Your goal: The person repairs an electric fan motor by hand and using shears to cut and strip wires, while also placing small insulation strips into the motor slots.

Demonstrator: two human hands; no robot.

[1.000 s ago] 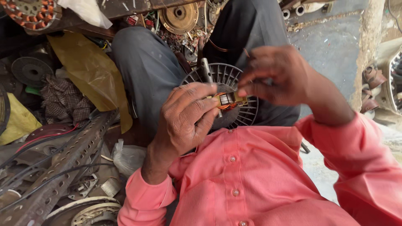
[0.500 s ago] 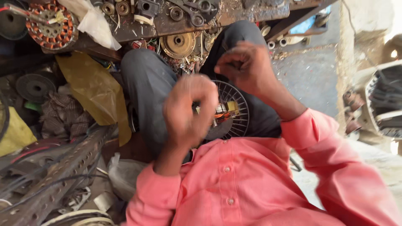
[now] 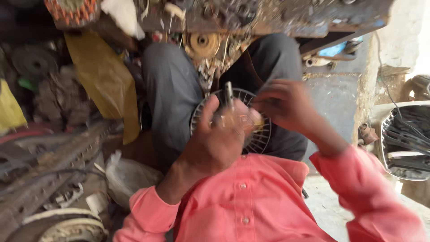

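Gripping one round fan grille, two hands.

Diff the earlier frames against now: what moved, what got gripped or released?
The right hand has dropped from above to beside the left hand, fingers at the small orange part. Nothing visibly released. The left hand still holds that part over the round wire grille on the lap; motion blur hides finer detail.

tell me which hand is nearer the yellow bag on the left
Left. The left hand is raised over the round wire fan guard on the lap, on the side toward the yellow bag. The right hand is on the far side, further from the bag.
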